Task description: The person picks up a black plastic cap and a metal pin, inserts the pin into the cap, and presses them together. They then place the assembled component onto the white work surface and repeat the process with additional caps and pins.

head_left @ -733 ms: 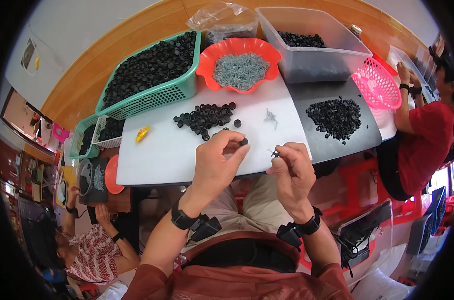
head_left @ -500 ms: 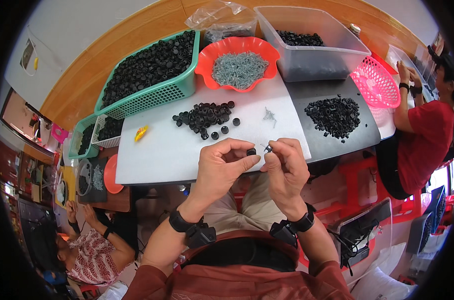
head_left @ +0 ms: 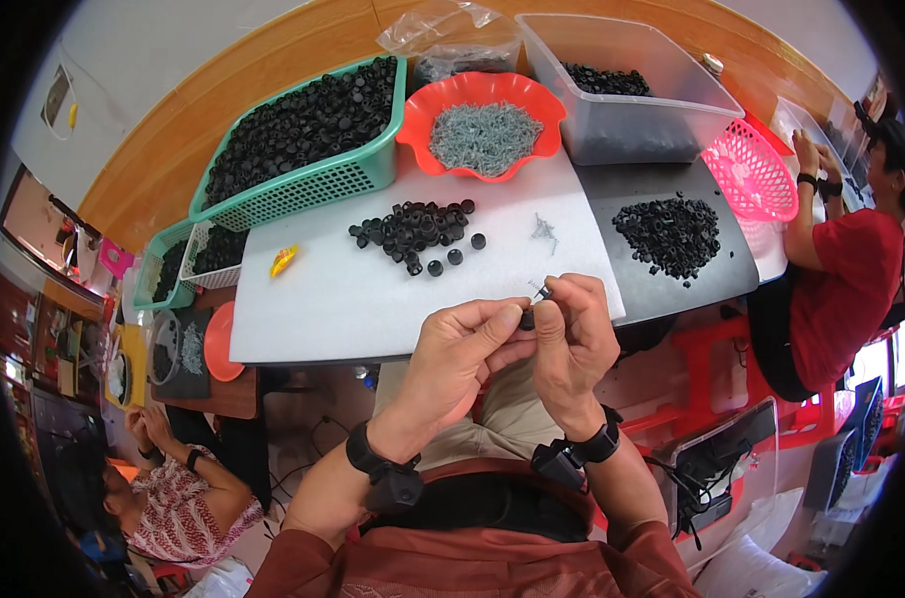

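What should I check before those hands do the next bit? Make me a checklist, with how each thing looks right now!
1. Left hand has the round black cap at its fingertips: ok.
2. Right hand pinches the small black part: ok.
3. Cap and part lined up with each other: cannot tell, fingers hide too much.
4. More black caps on the white mat: ok, there's a heap in front of the hands.
5. All those caps gathered together: not ok, a few lie apart from the heap.
6. Yellow wrapper away from the hands: ok, it's over on the mat's left side.
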### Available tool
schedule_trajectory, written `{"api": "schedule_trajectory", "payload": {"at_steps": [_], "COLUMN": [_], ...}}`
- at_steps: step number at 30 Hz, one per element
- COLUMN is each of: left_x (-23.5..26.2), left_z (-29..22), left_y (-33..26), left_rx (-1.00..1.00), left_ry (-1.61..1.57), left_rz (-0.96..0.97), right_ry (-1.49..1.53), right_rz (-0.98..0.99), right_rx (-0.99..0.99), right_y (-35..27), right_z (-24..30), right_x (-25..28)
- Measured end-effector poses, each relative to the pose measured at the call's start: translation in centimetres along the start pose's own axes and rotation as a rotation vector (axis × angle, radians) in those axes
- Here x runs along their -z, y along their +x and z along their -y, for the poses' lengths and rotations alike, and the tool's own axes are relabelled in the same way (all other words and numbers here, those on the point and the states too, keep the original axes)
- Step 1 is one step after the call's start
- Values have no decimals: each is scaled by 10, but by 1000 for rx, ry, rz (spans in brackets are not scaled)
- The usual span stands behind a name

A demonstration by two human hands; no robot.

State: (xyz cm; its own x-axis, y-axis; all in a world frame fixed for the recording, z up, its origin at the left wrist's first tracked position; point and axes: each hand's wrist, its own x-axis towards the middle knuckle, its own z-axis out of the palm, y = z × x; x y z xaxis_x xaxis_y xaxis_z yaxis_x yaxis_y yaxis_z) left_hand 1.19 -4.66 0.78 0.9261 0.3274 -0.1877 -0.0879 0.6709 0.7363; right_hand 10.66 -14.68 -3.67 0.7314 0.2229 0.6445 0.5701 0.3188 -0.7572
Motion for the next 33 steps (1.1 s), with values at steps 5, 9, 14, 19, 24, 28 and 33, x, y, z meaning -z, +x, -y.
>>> {"api": "schedule_trajectory", "payload": {"at_steps": [5,9,14,19,24,28,33], "left_x": [8,11,11,20,27,26,24], "left_z": [3,4,3,-2,-2,-3,-5], "left_y": [-1,0,1,3,5,4,2], "left_rx": [22,37,34,30,3,7,-3], "left_ry": [-58,-67,-110,-130,-125,-136,-128], "left_rz": [36,40,60,20,13,-3,-35], "right_ry": [-22,-27,-28,30,-35,-61,-71], "right_rz": [-17,-18,-12,20,88,136,176], "right_rx": [0,11,10,-83,-86,-84,-79], "right_y": [0,0,1,-1,-1,-2,1], "right_z": [2,-3,-3,3,8,10,14], "right_x": [0,0,4,13,19,19,20]}}
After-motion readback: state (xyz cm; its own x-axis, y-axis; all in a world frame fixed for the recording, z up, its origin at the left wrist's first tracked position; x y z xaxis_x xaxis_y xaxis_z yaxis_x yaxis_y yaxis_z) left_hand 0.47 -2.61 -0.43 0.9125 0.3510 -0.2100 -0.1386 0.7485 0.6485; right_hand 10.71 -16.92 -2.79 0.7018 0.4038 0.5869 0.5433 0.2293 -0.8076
